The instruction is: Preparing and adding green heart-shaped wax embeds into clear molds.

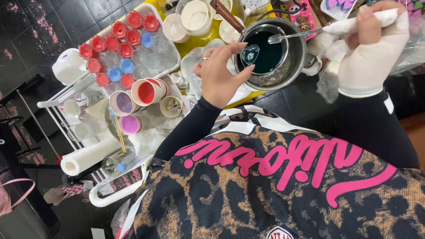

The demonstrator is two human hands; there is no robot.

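Left hand point(218, 75): fingertips pinching a clear heart-shaped mould point(250, 54) over the metal pot point(295, 62) of dark teal liquid. Right hand point(372, 48) (white-gloved): closed on a spoon point(292, 35) whose bowl rests at the pot's rim. Tray of small red and blue cups point(119, 53) on the yellow counter point(201, 40) beside.

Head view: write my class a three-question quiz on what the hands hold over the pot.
1. True or false: the left hand pinches a clear heart-shaped mould over the metal pot.
2. What does the gloved right hand hold?
A fork
B spoon
C knife
3. What colour is the liquid in the pot?

Key:
1. True
2. B
3. Dark green
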